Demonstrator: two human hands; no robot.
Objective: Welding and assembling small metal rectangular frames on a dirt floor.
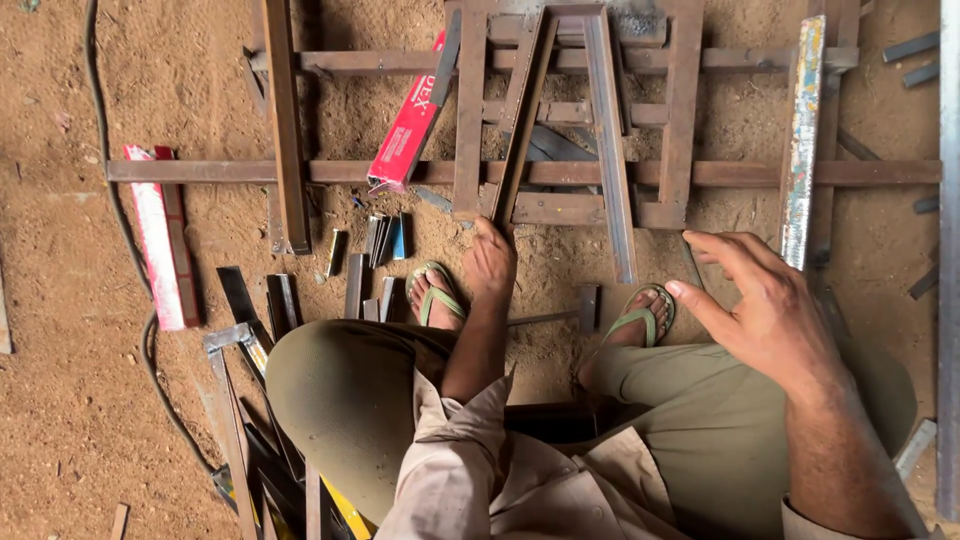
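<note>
The person squats over sandy ground, seen from above, with both knees in olive trousers spread wide. The left hand [490, 262] reaches down between the knees and grips the near end of a rusty angle-iron bar [524, 120], fingers clenched around its lower tip; the bar runs away from that hand, slanting up across a rusty frame of welded flat steel bars [620, 173] that lies flat on the ground just beyond both hands. The right hand [765, 305] hovers free above the right knee, palm turned inward, fingers spread and loosely curved, grasping nothing. Between the 2 hands a second grey angle-iron bar [612, 150] lies on the frame, its near end pointing toward the right foot. Just beyond the right hand's fingertips stands a flat steel strip with flaking white and blue paint [803, 140], resting across the frame. Below the left hand, 2 feet in green flip-flop sandals [438, 297] stand on the sand, with a small hammer [560, 315] lying between them. Beyond and to the outer side of the left hand a red cardboard box [408, 125] leans on the frame, and short steel offcuts [375, 245] lie scattered near that hand. Farther out on the same side lies a red and white painted bar [160, 235].
</note>
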